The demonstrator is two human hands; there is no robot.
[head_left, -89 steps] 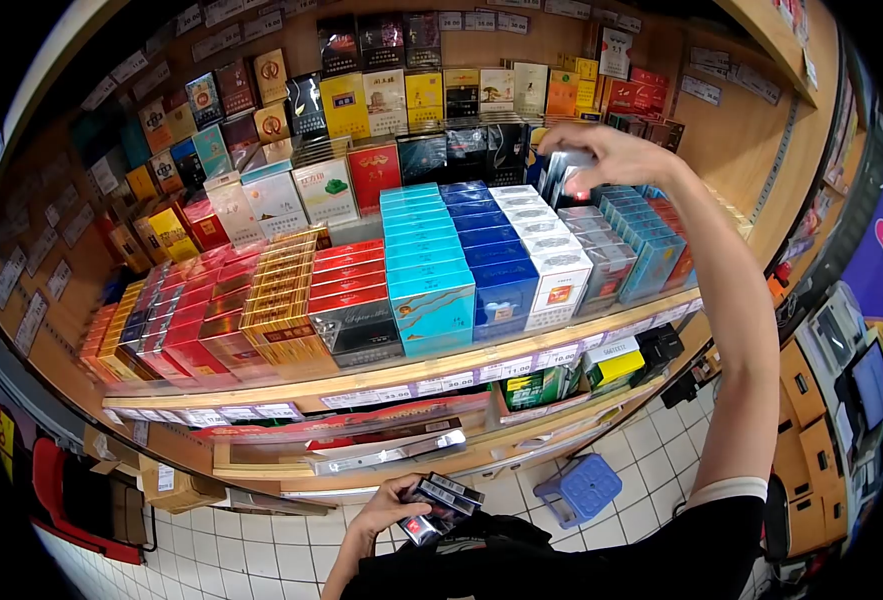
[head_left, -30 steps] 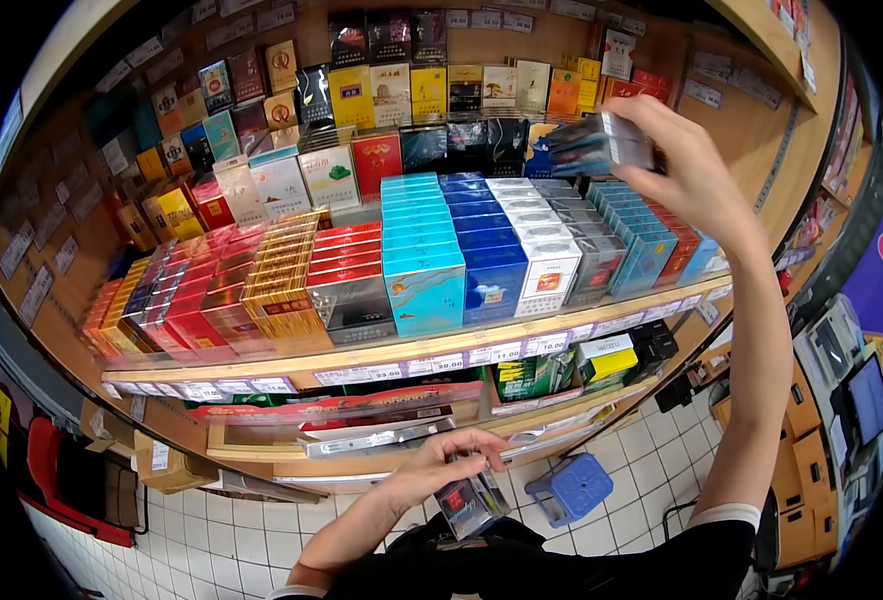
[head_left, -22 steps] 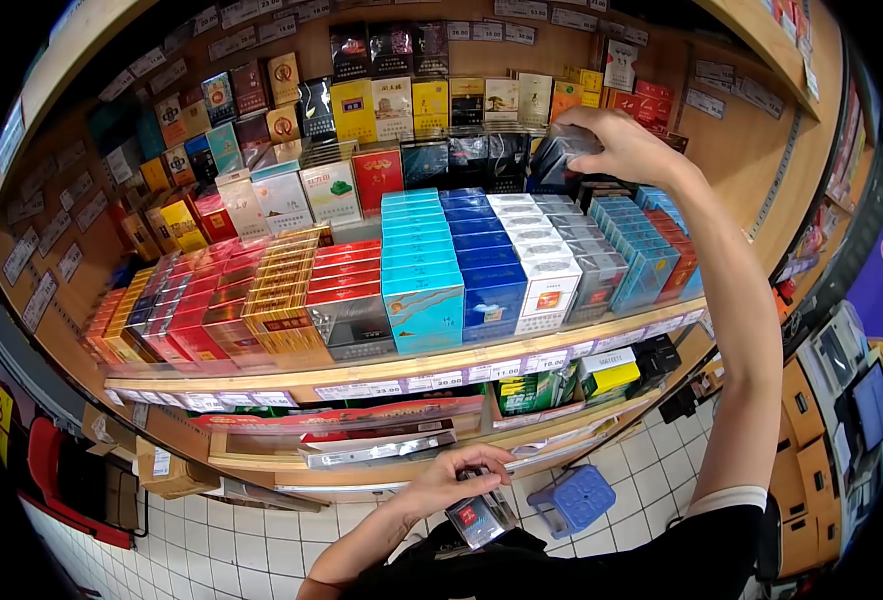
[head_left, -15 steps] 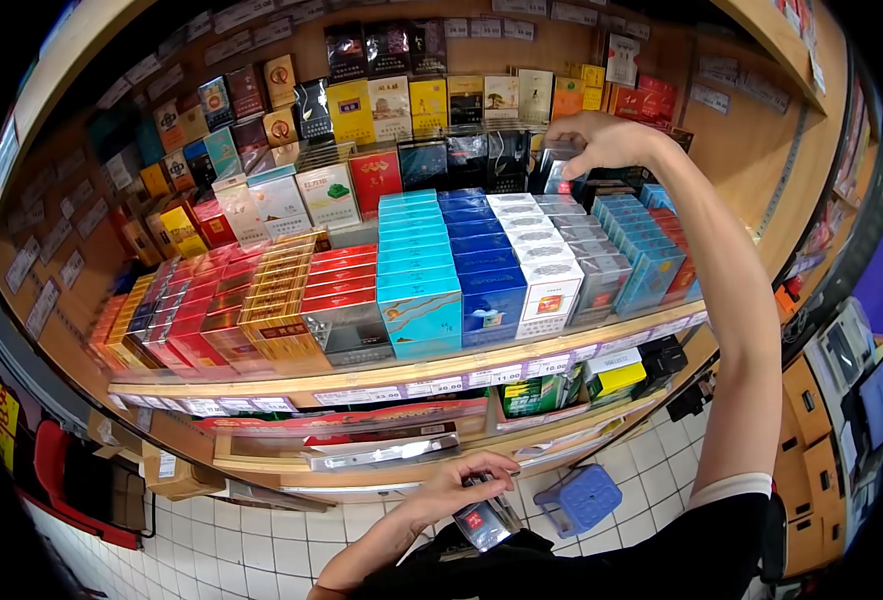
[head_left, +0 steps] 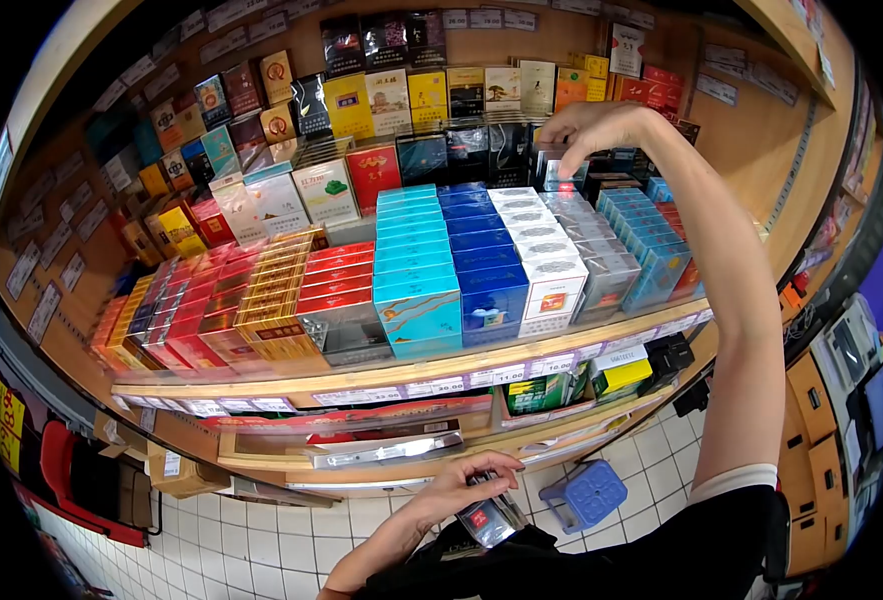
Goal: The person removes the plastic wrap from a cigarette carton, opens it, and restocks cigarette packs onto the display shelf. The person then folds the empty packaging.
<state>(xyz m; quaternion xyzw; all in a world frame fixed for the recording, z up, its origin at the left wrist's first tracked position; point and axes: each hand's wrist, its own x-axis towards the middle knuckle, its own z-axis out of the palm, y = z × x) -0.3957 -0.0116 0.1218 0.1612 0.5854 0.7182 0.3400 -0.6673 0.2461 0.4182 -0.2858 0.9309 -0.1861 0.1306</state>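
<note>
My left hand [head_left: 459, 488] is low in front of my body, its fingers wrapped round a few dark grey cigarette packs [head_left: 491, 522] with a red mark. Up at the back of the shelf, my right hand [head_left: 593, 132] grips a grey cigarette pack [head_left: 565, 184]; its fingertips are partly hidden behind it. That pack is at the far end of a row of clear-wrapped grey packs [head_left: 606, 268]. White packs [head_left: 553, 285] line up to the left of this row, and teal-blue packs [head_left: 651, 265] to its right.
Blue packs [head_left: 491, 295], turquoise packs [head_left: 417, 310] and red and gold rows fill the wooden shelf [head_left: 431, 376] with price tags. More packs stand upright behind. Below are a blue stool [head_left: 586, 495], a cardboard box [head_left: 183, 470] and a red chair [head_left: 59, 480].
My right hand has shifted slightly down and left at the back of the grey row, still on a pack. The view has moved a little; my left hand keeps its packs.
</note>
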